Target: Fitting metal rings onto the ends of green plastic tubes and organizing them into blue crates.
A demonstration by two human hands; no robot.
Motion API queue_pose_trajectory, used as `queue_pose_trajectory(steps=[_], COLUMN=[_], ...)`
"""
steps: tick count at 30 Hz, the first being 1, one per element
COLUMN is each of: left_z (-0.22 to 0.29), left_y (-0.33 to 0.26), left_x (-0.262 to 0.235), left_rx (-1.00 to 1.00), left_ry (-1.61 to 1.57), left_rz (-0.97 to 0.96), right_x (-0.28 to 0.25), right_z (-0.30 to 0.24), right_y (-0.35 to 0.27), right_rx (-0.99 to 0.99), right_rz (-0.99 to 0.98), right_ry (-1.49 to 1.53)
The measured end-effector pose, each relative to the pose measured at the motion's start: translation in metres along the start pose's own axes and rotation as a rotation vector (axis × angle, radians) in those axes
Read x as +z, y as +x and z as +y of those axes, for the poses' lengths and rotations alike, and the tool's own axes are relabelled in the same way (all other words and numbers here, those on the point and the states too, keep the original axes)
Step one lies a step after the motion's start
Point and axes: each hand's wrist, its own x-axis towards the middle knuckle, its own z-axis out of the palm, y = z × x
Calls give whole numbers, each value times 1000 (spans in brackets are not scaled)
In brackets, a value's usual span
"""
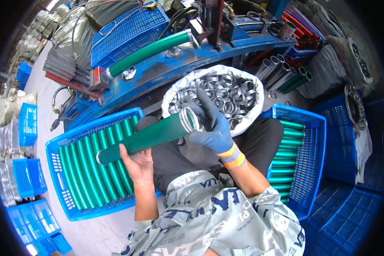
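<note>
A green tube (147, 138) lies slantwise across my lap, its right end higher and nearer the bin. My bare left hand (138, 164) is closed round it near the lower left end, thumb in front and fingers underneath. At the right end sits a silvery metal ring (187, 120). My right hand (215, 130), in a grey-blue glove with an orange cuff, grips this ring with the thumb below and a finger above, while another finger points upward. Just beyond stands a white-lined bin (170, 91) full of loose metal rings (226, 91).
To my left, a blue crate (53, 164) holds rows of green tubes; another blue crate (318, 158) with tubes is on my right. Across the front runs a blue machine frame (158, 72) bearing a green tube (151, 51). Metal and green tubes (281, 70) stand at the right.
</note>
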Motion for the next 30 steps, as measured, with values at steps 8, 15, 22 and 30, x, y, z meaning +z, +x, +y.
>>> queue_pose_trajectory(steps=[8, 15, 22, 30], left_z=[5, 20, 72, 121], left_y=[4, 36, 65, 69], left_x=[-5, -5, -3, -2], left_rx=[74, 100, 146, 278], left_ry=[81, 23, -43, -15], left_rz=[7, 128, 70, 93], right_x=[-19, -75, -49, 56], right_z=[4, 32, 39, 39], right_y=[6, 89, 285, 275], right_rx=[202, 161, -230, 282], right_rz=[-21, -35, -52, -487], right_ry=[-261, -308, -1248, -397])
